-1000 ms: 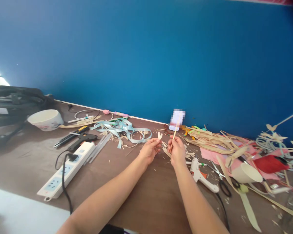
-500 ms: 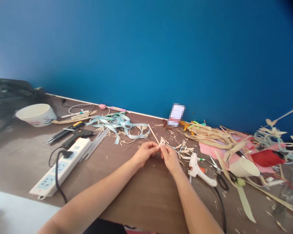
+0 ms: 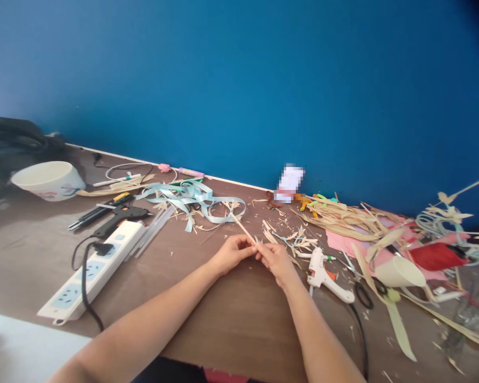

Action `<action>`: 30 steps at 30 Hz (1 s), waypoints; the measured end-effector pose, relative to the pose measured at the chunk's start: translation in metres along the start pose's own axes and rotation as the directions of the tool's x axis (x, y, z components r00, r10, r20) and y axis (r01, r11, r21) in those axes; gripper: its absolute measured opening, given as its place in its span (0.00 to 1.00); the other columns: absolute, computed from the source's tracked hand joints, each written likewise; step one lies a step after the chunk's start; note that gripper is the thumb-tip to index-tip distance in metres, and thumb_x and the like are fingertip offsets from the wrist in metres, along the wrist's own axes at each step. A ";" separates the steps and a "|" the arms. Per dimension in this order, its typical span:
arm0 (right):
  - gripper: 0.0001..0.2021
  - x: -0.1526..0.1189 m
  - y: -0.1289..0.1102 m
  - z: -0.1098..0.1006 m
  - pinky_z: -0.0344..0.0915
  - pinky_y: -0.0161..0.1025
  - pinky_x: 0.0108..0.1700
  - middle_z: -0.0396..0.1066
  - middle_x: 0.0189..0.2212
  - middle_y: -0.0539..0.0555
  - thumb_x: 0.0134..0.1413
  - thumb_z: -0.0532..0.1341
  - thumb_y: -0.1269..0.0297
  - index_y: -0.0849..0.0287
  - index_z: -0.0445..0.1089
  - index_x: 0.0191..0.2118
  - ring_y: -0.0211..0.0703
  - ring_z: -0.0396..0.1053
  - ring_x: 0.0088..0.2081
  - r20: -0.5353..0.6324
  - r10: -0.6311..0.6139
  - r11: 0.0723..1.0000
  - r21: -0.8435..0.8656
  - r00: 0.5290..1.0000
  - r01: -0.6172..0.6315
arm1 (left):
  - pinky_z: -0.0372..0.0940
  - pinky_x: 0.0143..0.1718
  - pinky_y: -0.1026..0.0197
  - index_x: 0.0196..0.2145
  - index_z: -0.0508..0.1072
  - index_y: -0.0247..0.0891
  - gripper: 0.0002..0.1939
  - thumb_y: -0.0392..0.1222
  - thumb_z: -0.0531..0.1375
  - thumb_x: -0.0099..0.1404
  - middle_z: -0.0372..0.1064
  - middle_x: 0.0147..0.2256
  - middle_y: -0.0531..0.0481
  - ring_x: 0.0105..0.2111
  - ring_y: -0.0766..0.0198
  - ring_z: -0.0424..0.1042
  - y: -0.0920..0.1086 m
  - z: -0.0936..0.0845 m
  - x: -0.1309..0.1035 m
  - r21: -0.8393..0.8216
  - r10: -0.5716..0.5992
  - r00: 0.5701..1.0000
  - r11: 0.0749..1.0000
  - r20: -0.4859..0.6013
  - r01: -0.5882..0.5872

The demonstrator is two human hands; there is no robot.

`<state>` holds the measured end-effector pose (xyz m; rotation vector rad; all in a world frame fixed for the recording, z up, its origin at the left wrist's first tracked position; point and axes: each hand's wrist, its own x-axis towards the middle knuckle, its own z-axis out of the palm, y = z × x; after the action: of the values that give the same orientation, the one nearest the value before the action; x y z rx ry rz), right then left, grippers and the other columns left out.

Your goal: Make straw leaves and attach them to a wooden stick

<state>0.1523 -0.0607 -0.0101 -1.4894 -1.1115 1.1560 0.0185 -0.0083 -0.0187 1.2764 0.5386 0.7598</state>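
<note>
My left hand and my right hand meet fingertip to fingertip above the brown table, both pinched. Between them is a thin pale straw-like strip, its free end pointing up and to the left. The lower end is hidden by my fingers, so I cannot tell which fingertips bear on it most. Just beyond the hands lie a light blue ribbon in loose loops and pale straw scraps. A white glue gun rests right of my right hand.
On the left are a white power strip, a black glue gun, clear glue sticks and a white bowl. Dried husks, scissors, a paper cup and a red spool crowd the right. A blue wall stands behind.
The strip has tilted further left, its free end now lower. My hands stay together, with the right fingers turned more over the strip. The view has shifted slightly.
</note>
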 end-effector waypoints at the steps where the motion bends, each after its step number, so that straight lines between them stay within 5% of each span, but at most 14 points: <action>1: 0.19 -0.001 -0.001 0.000 0.38 0.31 0.15 0.47 0.06 0.43 0.45 0.56 0.50 0.60 0.63 0.15 0.29 0.42 0.11 0.047 0.049 0.997 0.058 0.998 -0.052 | 0.58 0.31 0.64 0.26 0.70 0.33 0.10 0.44 0.60 0.51 0.68 0.24 0.49 0.27 0.65 0.65 0.000 -0.001 -0.001 0.015 0.005 1.000 1.000 0.011 -0.005; 9: 0.19 -0.008 -0.006 -0.002 0.35 0.28 0.13 0.45 0.04 0.40 0.42 0.58 0.51 0.62 0.61 0.15 0.24 0.38 0.08 0.340 0.193 0.878 0.359 0.920 -0.317 | 0.59 0.32 0.63 0.25 0.71 0.33 0.10 0.45 0.60 0.52 0.68 0.25 0.47 0.27 0.64 0.65 0.005 -0.006 -0.003 0.157 0.076 0.995 0.984 0.064 -0.085; 30: 0.19 -0.007 0.000 -0.002 0.34 0.26 0.12 0.44 0.04 0.39 0.42 0.60 0.50 0.62 0.61 0.16 0.23 0.37 0.08 0.331 0.248 0.824 0.423 0.910 -0.378 | 0.58 0.31 0.64 0.25 0.68 0.32 0.12 0.46 0.59 0.53 0.66 0.25 0.49 0.27 0.67 0.64 0.003 -0.005 -0.002 0.094 0.057 0.994 0.993 0.092 -0.066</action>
<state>0.1534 -0.0675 -0.0083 -1.1687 -0.6723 1.7612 0.0128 -0.0061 -0.0166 1.4151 0.4705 0.7315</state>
